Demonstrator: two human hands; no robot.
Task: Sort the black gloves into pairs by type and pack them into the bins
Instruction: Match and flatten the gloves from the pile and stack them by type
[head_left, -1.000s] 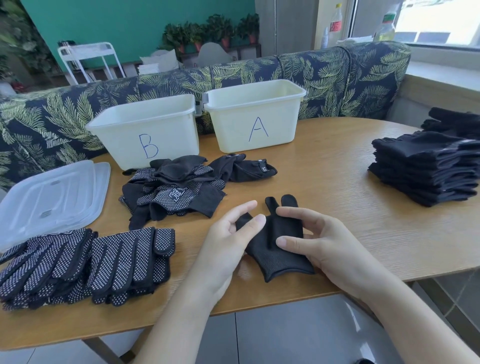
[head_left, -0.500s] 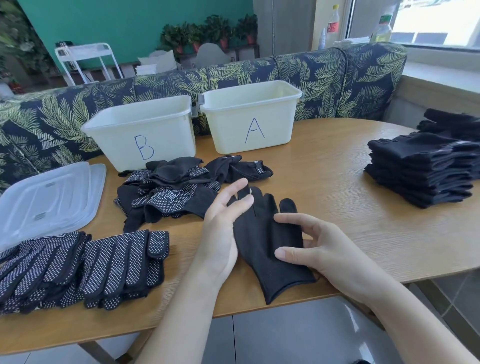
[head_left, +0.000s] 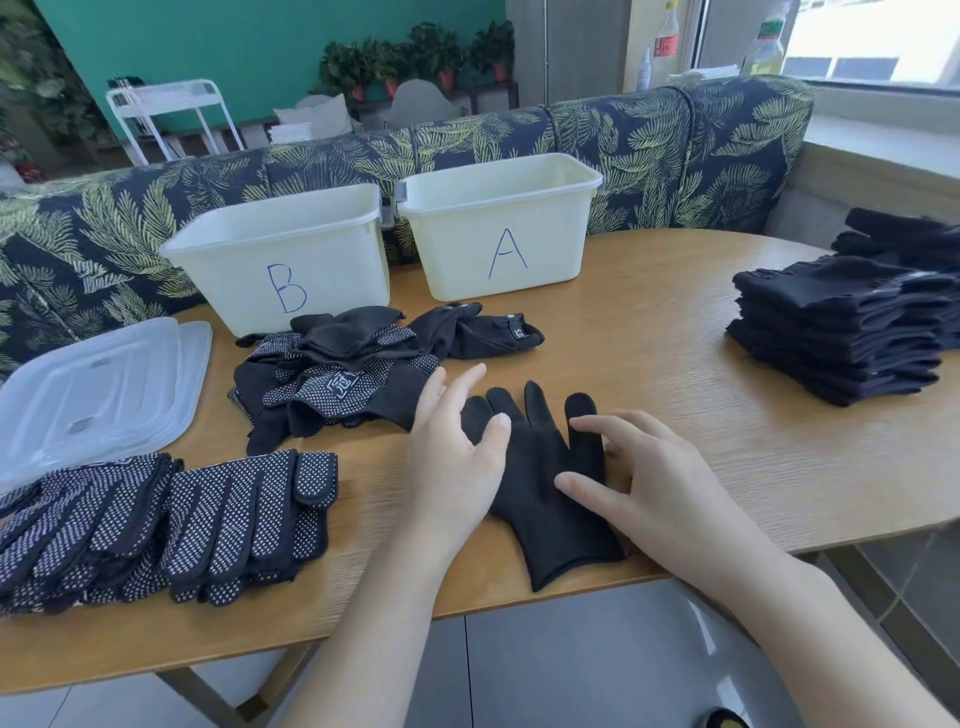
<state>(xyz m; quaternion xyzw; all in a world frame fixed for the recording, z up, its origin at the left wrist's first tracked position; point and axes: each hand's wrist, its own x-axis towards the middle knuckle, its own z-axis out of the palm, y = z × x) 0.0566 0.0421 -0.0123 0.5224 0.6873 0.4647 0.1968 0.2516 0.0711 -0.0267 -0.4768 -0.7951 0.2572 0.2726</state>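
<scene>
Head view: L hand (head_left: 457, 467) & R hand (head_left: 660, 493) flatten smooth knit glove (head_left: 540, 488).

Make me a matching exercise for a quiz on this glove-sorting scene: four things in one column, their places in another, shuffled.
Things:
1. plain glove
2. dotted gloves
3. folded stack
4. lids

Places:
a. far right of the table
b. between the two hands
c. left edge, behind the dotted gloves
d. near left corner

Pairs: 1-b, 2-d, 3-a, 4-c
</scene>
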